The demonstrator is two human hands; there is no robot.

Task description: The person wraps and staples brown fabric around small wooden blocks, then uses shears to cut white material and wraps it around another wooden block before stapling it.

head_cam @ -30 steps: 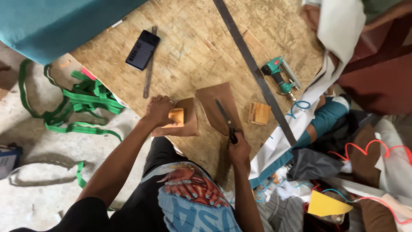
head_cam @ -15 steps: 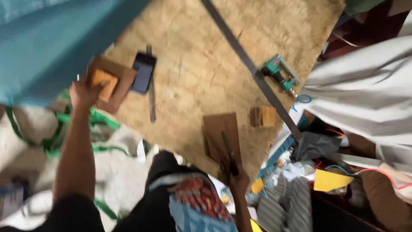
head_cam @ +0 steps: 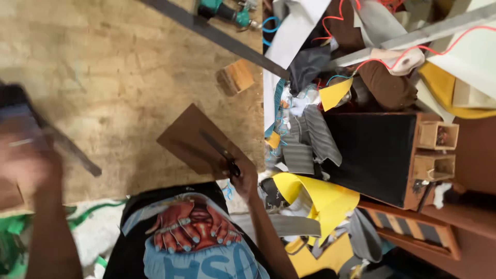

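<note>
Scissors (head_cam: 223, 155) lie across a brown sheet (head_cam: 199, 139), close to the middle of the view. The right hand (head_cam: 243, 178) is closed around the scissor handles, at about 5 o'clock from the sheet. The blades point up toward 10 o'clock over the sheet. The sheet is flat on the wooden board (head_cam: 119, 67), near the board's lower edge.

At 9 o'clock the left hand (head_cam: 26, 160) is a big blur. I cannot tell if it is spread or closed. A dark phone (head_cam: 15, 111) sits just above it, blurred too. A thin dark bar (head_cam: 72, 152) runs beside that hand.

At 1 o'clock from the sheet is a small wood block (head_cam: 237, 76), apart from the sheet. Past it, a long grey strip (head_cam: 217, 36) crosses the board. A green tool (head_cam: 225, 10) lies at 12 o'clock, by the top edge.

At 3 o'clock there is a messy pile with a yellow sheet (head_cam: 315, 199), a red wire (head_cam: 413, 51) and a black box (head_cam: 369, 155). Green strap (head_cam: 15, 237) lies on the floor at 8 o'clock.
</note>
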